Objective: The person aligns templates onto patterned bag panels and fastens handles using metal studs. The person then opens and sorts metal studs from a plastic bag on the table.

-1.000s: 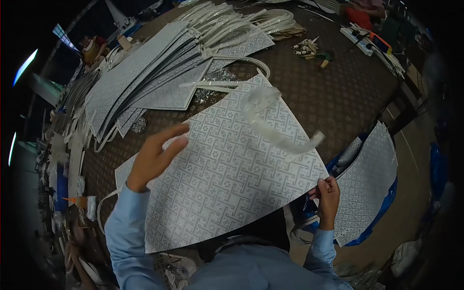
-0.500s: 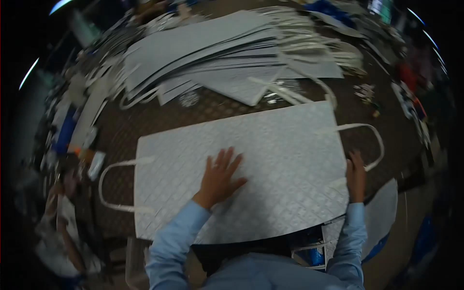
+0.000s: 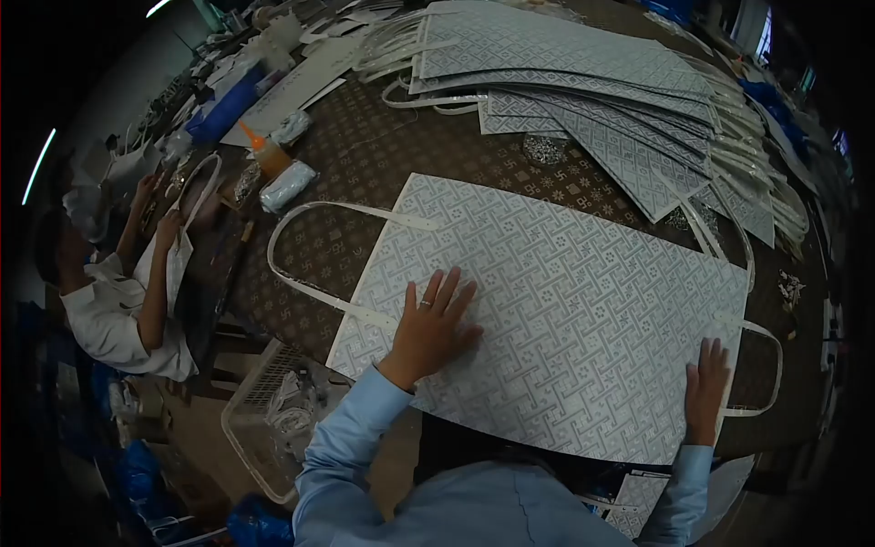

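A large flat bag panel (image 3: 565,301) with a silver-grey geometric pattern lies before me, its near edge reaching my body. A white loop handle (image 3: 273,246) sticks out at its left end and another loop handle (image 3: 779,369) at its right. My left hand (image 3: 433,328) rests flat on the left half, fingers spread, a ring on one finger. On the right end lies my right hand (image 3: 707,387), fingers stretched out near the edge. Neither hand grips anything.
Similar bag panels with handles are stacked (image 3: 565,64) at the far side of the brown patterned table (image 3: 365,164). An orange-tipped bottle (image 3: 266,157) and a small dish of metal bits (image 3: 544,149) stand there. A co-worker (image 3: 128,292) sits left, above a white basket (image 3: 241,410).
The view has turned left, bringing the co-worker and basket further into sight. My right hand has moved from the panel's right edge onto its surface. My left hand stays flat on it.
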